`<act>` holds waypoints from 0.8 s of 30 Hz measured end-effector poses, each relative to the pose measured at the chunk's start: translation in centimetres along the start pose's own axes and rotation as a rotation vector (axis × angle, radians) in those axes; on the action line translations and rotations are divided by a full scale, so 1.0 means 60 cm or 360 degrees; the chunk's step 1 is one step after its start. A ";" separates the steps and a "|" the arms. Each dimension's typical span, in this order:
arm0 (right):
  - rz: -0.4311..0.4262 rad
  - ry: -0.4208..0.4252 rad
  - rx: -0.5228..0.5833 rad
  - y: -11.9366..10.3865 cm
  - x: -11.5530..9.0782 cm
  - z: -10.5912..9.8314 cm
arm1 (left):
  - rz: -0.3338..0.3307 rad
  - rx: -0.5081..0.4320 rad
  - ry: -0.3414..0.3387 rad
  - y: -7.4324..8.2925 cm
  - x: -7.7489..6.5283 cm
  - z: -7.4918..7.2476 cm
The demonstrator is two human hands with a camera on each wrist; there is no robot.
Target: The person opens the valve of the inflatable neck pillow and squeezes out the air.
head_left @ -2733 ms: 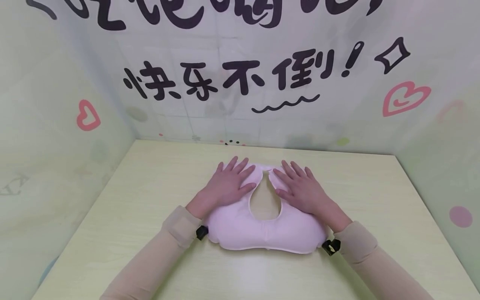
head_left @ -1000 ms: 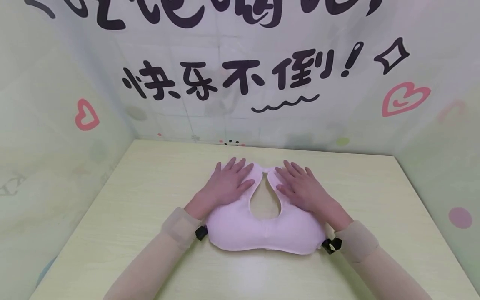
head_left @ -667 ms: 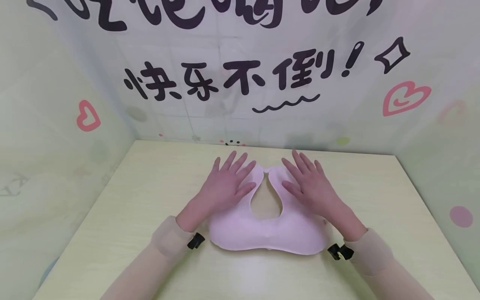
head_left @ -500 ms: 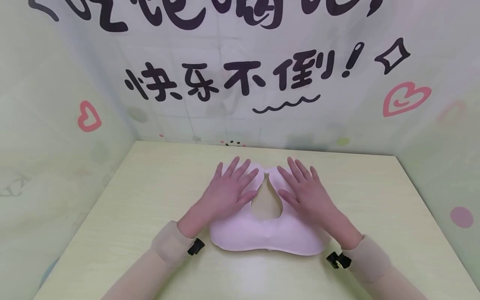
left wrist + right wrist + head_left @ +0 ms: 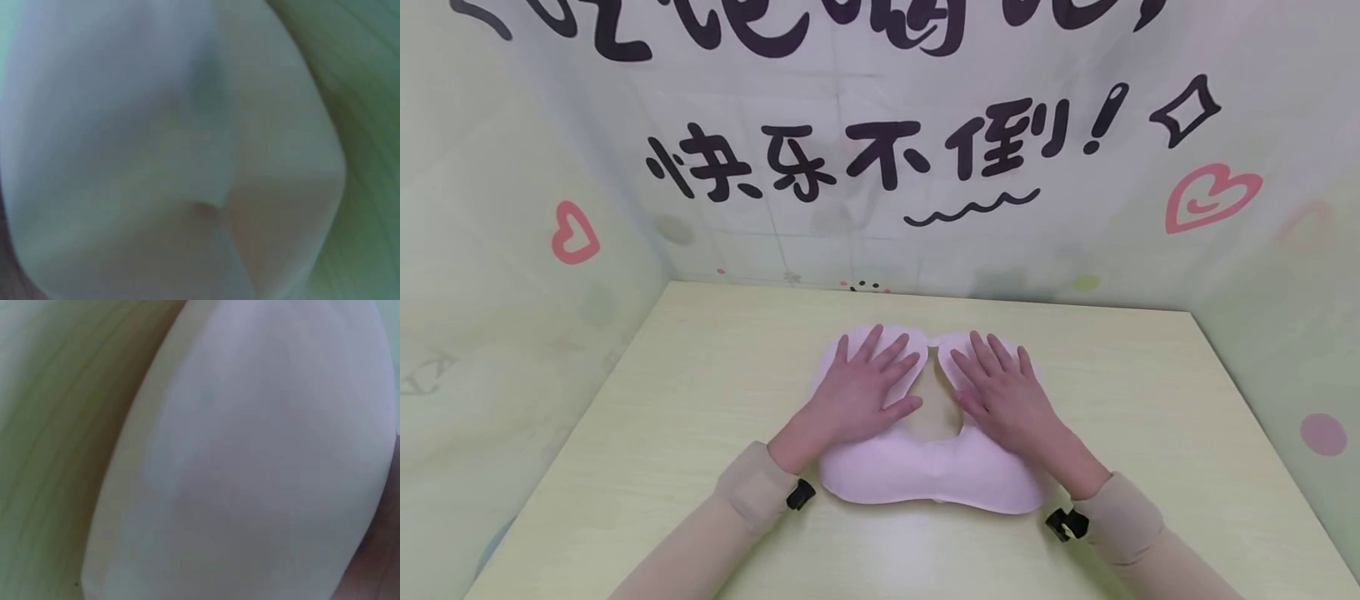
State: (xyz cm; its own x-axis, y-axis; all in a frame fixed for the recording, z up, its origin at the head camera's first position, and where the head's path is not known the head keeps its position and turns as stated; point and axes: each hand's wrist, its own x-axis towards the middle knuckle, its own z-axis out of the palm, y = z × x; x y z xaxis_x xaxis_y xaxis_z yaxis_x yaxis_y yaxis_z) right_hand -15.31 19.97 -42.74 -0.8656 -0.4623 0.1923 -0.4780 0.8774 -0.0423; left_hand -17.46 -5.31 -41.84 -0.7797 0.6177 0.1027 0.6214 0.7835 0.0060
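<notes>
A pale pink U-shaped neck pillow (image 5: 932, 473) lies flat on the table, its two arm ends meeting at the far side around a rounded opening. My left hand (image 5: 859, 395) rests palm down on the pillow's left arm with its fingers spread. On the right arm of the pillow lies my right hand (image 5: 1009, 405), also palm down, fingers straight and apart. The pillow's puffed side (image 5: 156, 144) fills much of the left wrist view, blurred. Its other side (image 5: 250, 450) fills the right wrist view, where a dark strip of the hand (image 5: 375, 550) shows at the lower right edge.
The light wood table (image 5: 700, 400) reaches back to a white printed curtain (image 5: 850, 242) with black characters and hearts. Similar sheets hang along the left and right sides. Black wrist cameras (image 5: 801, 494) sit under both cuffs.
Both hands lifted slightly and spread outward about 0.7 seconds ago, then came back down on the pillow, nearer to me than before. The pillow has stayed in nearly the same place.
</notes>
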 end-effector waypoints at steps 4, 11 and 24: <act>0.0073 -0.0095 0.0031 0.002 -0.003 0.009 | -0.0018 -0.0018 -0.0065 -0.001 0.001 0.010; 0.0114 -0.0119 0.0012 0.004 -0.002 0.021 | -0.0037 -0.0027 -0.0131 -0.003 0.002 0.019; 0.0131 -0.0202 -0.0005 0.007 0.002 0.025 | -0.0064 -0.0006 -0.0237 -0.004 0.006 0.024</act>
State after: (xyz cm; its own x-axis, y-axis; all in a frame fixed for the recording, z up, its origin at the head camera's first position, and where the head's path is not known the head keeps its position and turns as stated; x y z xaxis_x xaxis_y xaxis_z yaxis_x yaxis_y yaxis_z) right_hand -15.86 20.08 -44.21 -0.9138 -0.4013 0.0629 -0.4044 0.9132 -0.0500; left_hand -18.02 -5.20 -43.21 -0.8067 0.5891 -0.0463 0.5893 0.8079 0.0109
